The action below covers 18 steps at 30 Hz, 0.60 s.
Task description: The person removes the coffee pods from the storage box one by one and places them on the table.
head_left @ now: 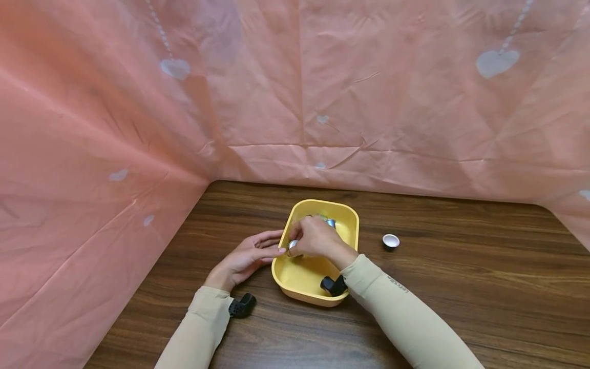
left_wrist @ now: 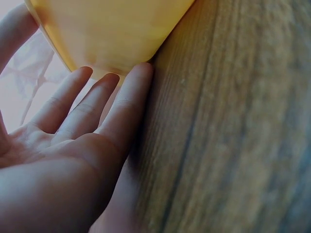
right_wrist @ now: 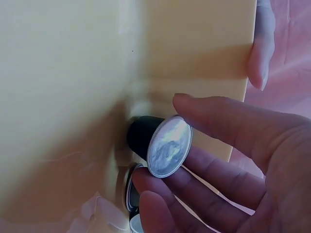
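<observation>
Inside a yellow plastic bin [head_left: 295, 279], my right hand [head_left: 317, 237] pinches a coffee capsule [right_wrist: 170, 145] between thumb and fingers. The capsule has a dark body and a silver foil lid, which faces the palm in the right wrist view. It is close to the bin's left wall. Beneath it in that view, another capsule [right_wrist: 132, 191] is partly hidden by the fingers. A blue capsule [head_left: 331, 223] shows beyond the right hand. My left hand [head_left: 249, 259] steadies the bin's left side from outside, its fingers fairly straight against the wall and the thumb at the rim.
To the right of the bin, a single capsule [head_left: 391, 241] with a pale top and dark base stands on the brown wooden table [head_left: 461, 266]. Pink cloth [head_left: 392, 102] with hearts hangs behind and at the left. Each wrist wears a black camera [head_left: 242, 306].
</observation>
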### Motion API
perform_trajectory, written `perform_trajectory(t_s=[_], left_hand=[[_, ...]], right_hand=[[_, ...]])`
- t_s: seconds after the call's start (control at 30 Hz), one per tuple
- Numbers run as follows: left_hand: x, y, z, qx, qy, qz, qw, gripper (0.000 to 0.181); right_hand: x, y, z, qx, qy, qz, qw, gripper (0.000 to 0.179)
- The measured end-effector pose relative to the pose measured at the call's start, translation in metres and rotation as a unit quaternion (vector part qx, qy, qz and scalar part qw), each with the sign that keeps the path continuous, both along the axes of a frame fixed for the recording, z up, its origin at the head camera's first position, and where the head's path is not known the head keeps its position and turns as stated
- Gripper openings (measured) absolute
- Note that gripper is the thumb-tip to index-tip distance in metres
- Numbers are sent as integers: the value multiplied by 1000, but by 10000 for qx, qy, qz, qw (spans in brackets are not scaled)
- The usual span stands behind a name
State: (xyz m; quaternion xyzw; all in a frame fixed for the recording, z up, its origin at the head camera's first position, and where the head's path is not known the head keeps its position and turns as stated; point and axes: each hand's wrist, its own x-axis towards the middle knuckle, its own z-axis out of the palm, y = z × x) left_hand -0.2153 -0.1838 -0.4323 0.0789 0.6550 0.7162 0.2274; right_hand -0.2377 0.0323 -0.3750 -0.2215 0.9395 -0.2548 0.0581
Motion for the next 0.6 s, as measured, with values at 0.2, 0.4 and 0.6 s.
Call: perform_trajectory(t_s=[0.2,0.4,0.6], left_hand=[[0,0,1,-15,6,10,10000,73],[0,1,-1,-37,14,39,10000,73],[1,2,0,-22,-34,78,10000,72]], right_hand=[[-1,2,0,-129,-1,20,9999,29],[-1,0,-1,113,108,107,9998,30],[-2,-1,-2,267,218,111,9993,26]])
